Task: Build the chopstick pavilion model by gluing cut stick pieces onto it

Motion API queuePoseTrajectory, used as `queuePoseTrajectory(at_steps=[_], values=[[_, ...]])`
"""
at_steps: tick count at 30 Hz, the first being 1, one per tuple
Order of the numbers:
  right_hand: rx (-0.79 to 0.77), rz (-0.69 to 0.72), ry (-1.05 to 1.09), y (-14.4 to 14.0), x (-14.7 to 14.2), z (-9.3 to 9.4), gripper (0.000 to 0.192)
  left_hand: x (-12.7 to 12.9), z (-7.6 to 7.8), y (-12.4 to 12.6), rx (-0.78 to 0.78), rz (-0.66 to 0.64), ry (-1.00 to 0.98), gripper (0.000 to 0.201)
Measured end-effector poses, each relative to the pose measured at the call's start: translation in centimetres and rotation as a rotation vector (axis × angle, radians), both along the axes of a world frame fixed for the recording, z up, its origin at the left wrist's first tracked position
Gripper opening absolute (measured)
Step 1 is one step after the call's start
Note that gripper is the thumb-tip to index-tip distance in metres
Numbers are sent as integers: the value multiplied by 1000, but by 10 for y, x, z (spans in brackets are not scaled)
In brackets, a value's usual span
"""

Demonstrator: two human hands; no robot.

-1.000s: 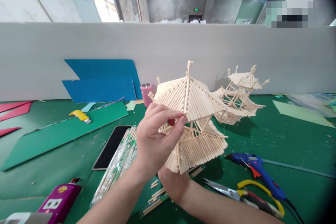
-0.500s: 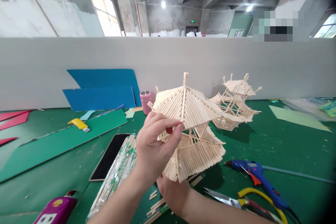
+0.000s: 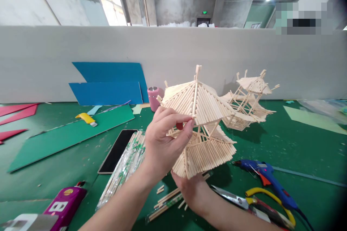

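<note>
I hold a two-tiered pavilion model [image 3: 202, 122] made of pale wooden sticks above the green table. My left hand [image 3: 164, 142] pinches the edge of its upper roof between thumb and fingers. My right hand [image 3: 191, 189] supports the lower tier from below, mostly hidden under the model. A second, smaller stick pavilion [image 3: 248, 101] stands on the table behind, near the white partition.
A blue glue gun [image 3: 267, 178], scissors [image 3: 233, 198] and yellow-handled pliers [image 3: 271, 205] lie to the right. A wrapped bundle of sticks [image 3: 123, 169], a phone [image 3: 118, 150] and a purple object [image 3: 65, 204] lie to the left. Blue boards [image 3: 108, 83] lean on the partition beside a pink cup [image 3: 153, 97].
The view has shifted slightly up and down. Both hands keep hold of the pavilion, which has barely turned.
</note>
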State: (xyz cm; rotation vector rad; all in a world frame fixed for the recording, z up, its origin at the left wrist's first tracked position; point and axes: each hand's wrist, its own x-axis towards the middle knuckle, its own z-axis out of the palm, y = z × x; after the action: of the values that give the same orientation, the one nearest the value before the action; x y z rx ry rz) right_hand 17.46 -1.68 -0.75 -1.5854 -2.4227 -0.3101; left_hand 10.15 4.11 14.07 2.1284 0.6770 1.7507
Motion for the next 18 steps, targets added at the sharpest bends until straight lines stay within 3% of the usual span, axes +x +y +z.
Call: queuePoseTrajectory(at_steps=[6, 12, 18], values=[[29, -26, 2, 5, -24, -2, 30, -2, 1, 0, 16, -14, 29, 17], [49, 25, 27, 7, -24, -12, 24, -2, -1, 2, 14, -33, 19, 22], [-3, 138, 63, 8, -21, -8, 14, -3, 1, 2, 29, -13, 42, 20]])
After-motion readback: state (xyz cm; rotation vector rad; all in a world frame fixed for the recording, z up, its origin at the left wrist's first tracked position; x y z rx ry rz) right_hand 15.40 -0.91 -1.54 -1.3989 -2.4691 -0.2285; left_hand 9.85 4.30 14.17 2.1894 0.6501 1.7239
